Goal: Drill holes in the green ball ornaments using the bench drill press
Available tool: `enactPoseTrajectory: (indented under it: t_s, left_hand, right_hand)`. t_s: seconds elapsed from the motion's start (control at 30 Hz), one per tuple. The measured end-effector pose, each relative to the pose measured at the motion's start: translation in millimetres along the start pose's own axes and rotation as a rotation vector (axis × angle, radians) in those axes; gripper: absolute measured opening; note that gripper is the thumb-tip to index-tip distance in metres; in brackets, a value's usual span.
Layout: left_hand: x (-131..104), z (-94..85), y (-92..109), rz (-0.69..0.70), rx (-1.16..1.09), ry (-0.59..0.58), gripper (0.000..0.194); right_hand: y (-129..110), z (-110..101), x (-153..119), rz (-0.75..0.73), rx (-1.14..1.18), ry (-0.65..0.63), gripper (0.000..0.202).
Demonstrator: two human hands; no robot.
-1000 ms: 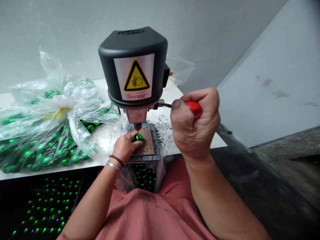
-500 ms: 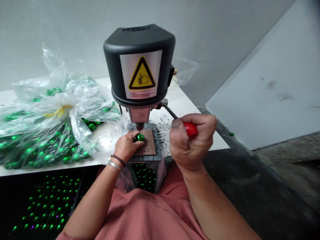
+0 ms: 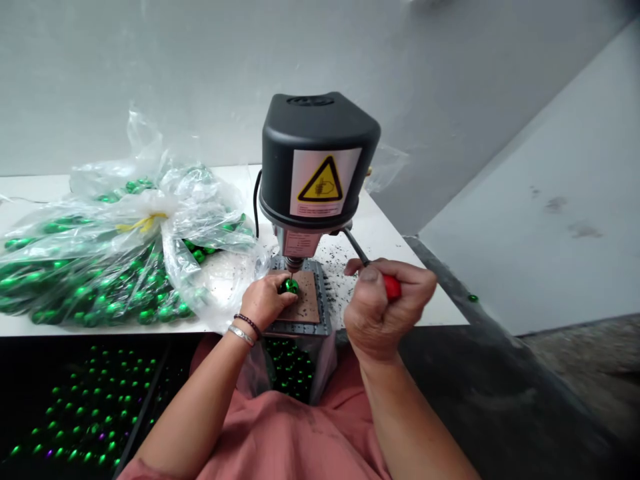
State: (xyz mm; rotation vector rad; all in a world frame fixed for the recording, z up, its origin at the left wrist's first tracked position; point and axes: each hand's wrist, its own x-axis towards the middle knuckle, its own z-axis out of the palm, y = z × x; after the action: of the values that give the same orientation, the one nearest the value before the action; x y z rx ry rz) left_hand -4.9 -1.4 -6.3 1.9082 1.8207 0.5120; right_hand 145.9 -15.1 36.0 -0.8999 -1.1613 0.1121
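My left hand (image 3: 265, 299) pinches a shiny green ball (image 3: 291, 286) between thumb and fingers. The ball rests on a brown board (image 3: 306, 308) set on the grey base of a drill press (image 3: 320, 167). Right above the ball is the drill chuck (image 3: 294, 263), its thin bit at the ball's top; whether it has entered I cannot tell. My right hand (image 3: 385, 310) is wrapped round the red knob (image 3: 393, 287) at the end of the press's metal feed lever (image 3: 356, 245).
A clear plastic bag (image 3: 185, 230) of green balls, tied in yellow, lies left on the white table (image 3: 410, 293). Dark shavings surround the base. Below the table edge, a lined container (image 3: 290, 373) and a dark tray (image 3: 75, 407) hold more balls. One ball (image 3: 473, 298) lies at right.
The view has shifted, so the press and table appear lower and the press farther right. My right hand has lowered slightly relative to the press, forefinger loosened. My left hand still holds the ball.
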Motion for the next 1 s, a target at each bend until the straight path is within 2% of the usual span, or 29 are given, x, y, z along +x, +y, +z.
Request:
enactPoseTrajectory:
  t_s: [0.17, 0.27, 0.4, 0.57, 0.63, 0.7, 0.77, 0.8, 0.9, 1.0]
  left_hand:
    - [-1, -0.4, 1, -0.024, 0.011, -0.002, 0.043]
    - [-1, -0.7, 2, -0.026, 0.029, -0.005, 0.042]
    - [-1, 0.6, 2, -0.005, 0.047, 0.009, 0.035]
    - [-16, -4.0, 1, -0.027, -0.029, 0.045, 0.034]
    - [-29, -10.7, -1, 0.013, -0.108, -0.039, 0.03]
    - [-40, -17.9, -3, 0.08, -0.202, -0.198, 0.028]
    - [-48, -22.7, -6, 0.091, -0.295, -0.319, 0.036]
    - [-50, -23.6, -8, 0.067, -0.345, -0.339, 0.042]
    - [-47, -20.7, -11, -0.076, -0.567, -0.256, 0.047]
    - [-41, -16.0, -12, -0.266, -0.948, -0.141, 0.049]
  right_hand:
    - [8, -2, -9, -0.026, 0.069, -0.121, 0.006]
    - [4, -2, -4, -0.038, 0.068, -0.097, 0.007]
    - [-19, 7, 33, -0.067, -0.167, 0.023, 0.011]
    - [-41, 20, 81, 0.069, -0.177, -0.092, 0.021]
    - [-40, 22, 86, 0.104, -0.147, -0.125, 0.022]
    - [-38, 22, 85, 0.117, -0.124, -0.14, 0.023]
    - [-35, 22, 83, 0.119, -0.098, -0.138, 0.022]
    - [-35, 22, 82, 0.118, -0.085, -0.135, 0.022]
    - [-35, 22, 81, 0.121, -0.059, -0.134, 0.022]
    - [-34, 21, 82, 0.121, -0.054, -0.136, 0.022]
